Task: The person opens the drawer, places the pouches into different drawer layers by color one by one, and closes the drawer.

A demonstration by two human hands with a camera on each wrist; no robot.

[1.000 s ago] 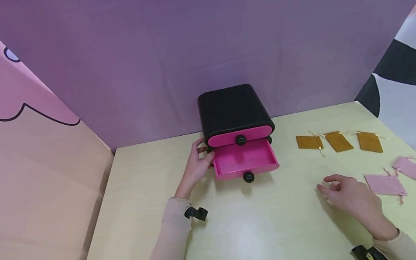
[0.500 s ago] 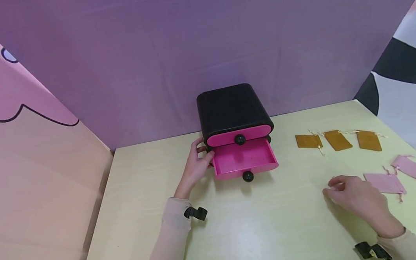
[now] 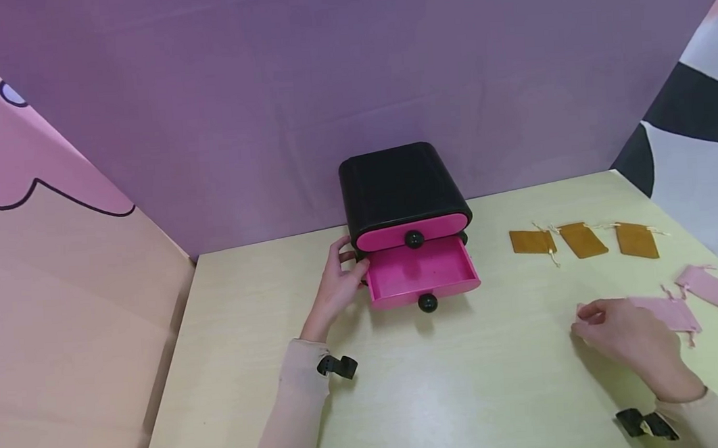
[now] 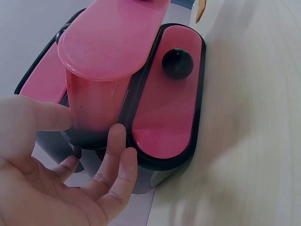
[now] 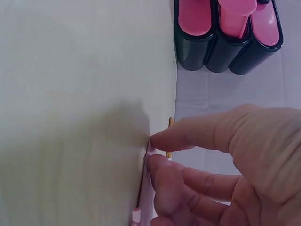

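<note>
Pale tbl point(image 3: 405, 397), purple backdrop point(image 3: 268, 120) behind. R hand point(image 3: 630, 342): thumb + fingertips look pinched on edge of pink pouch point(image 5: 148, 197), ~4 o'clock in head view. L hand point(image 3: 336, 286) grips unit point(image 3: 402, 184) at unit's 8 o'clock; mid drawer point(image 3: 425, 271) pulled out. Step (my read): pouch pickup, unit steadied. Next move prob. calls for firm pinch, straight lift. Pouch: thin, pink, edge-on in R wrist view, cord end point(image 5: 136, 215) low. Head view: 2 pink pouches point(image 3: 712, 290) at R hand's 2 o'clock; can't tell if nearer = pinched one. 3 brown pouches point(image 3: 584, 240) at its 11-12, unit at 10.
</note>
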